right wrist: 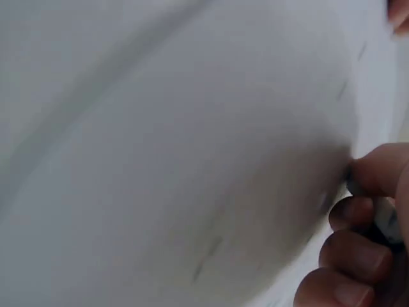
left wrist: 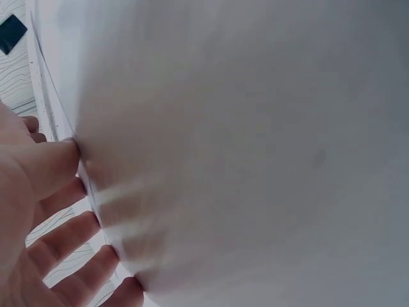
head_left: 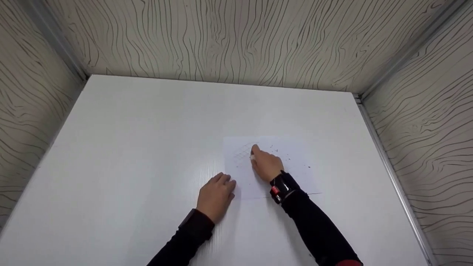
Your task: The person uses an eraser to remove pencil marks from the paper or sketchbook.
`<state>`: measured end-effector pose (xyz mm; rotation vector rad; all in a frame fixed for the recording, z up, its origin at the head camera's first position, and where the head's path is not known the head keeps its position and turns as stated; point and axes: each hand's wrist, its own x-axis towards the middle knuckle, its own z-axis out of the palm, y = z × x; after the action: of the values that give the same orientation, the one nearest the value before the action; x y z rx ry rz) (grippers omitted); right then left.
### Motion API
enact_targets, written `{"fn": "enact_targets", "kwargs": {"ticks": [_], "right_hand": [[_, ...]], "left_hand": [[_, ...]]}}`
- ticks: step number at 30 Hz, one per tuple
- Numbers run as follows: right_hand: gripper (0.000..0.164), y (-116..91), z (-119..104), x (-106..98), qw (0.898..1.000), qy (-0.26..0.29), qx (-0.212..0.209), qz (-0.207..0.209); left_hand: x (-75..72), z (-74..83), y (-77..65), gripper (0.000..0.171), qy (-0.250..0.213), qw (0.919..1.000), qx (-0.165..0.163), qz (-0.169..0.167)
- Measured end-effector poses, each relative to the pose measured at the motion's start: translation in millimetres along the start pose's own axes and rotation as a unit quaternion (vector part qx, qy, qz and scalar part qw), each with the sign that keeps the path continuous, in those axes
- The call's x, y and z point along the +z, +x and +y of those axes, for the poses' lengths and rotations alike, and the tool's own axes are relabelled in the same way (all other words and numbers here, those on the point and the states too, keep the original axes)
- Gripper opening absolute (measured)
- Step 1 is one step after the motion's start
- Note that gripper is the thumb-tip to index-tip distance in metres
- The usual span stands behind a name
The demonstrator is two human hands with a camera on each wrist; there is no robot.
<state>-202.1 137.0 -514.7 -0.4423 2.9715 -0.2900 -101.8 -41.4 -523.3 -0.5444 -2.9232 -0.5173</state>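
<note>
A white sheet of paper (head_left: 251, 186) lies on the white table, with pencil lines (head_left: 242, 153) crossing in a grid near its upper left. My right hand (head_left: 266, 164) grips a small white eraser (head_left: 252, 157) at the right end of these lines. In the right wrist view the fingers curl round the eraser (right wrist: 386, 220), its tip down at the paper, and much of it is hidden. My left hand (head_left: 216, 195) rests at the sheet's lower left edge, fingertips on the surface and fingers loosely extended.
Dark eraser crumbs (head_left: 288, 157) are scattered over the right part of the paper. The white tabletop (head_left: 147, 147) stretches around the sheet, bounded by wood-grain patterned walls (head_left: 221, 40) at the back and sides.
</note>
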Motion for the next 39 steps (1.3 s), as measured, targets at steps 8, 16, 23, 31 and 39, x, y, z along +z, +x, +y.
{"fn": "enact_targets", "kwargs": {"ticks": [8, 16, 23, 31, 39], "right_hand": [[0.021, -1.5, -10.6, 2.2, 0.998, 0.043, -0.023, -0.032], [0.018, 7.0, 8.0, 0.2, 0.999, 0.038, 0.032, 0.016], [0.022, 7.2, -1.5, 1.5, 0.997, 0.074, 0.007, 0.001], [0.018, 11.7, -13.4, 1.9, 1.000, 0.023, -0.015, -0.009], [0.018, 19.7, -4.3, 2.0, 1.000, 0.014, 0.010, 0.023]], "left_hand": [[4.1, -1.8, -0.7, 0.032, 0.008, 0.9999, 0.008, 0.009], [5.8, 1.8, 0.4, 0.032, 0.008, 0.9998, 0.008, 0.017], [5.6, 2.0, 2.0, 0.036, 0.008, 0.9999, -0.009, 0.008], [3.5, 2.3, 3.0, 0.046, 0.024, 0.9996, -0.008, 0.012], [5.6, 1.7, 2.1, 0.042, 0.023, 0.9997, -0.005, 0.008]]}}
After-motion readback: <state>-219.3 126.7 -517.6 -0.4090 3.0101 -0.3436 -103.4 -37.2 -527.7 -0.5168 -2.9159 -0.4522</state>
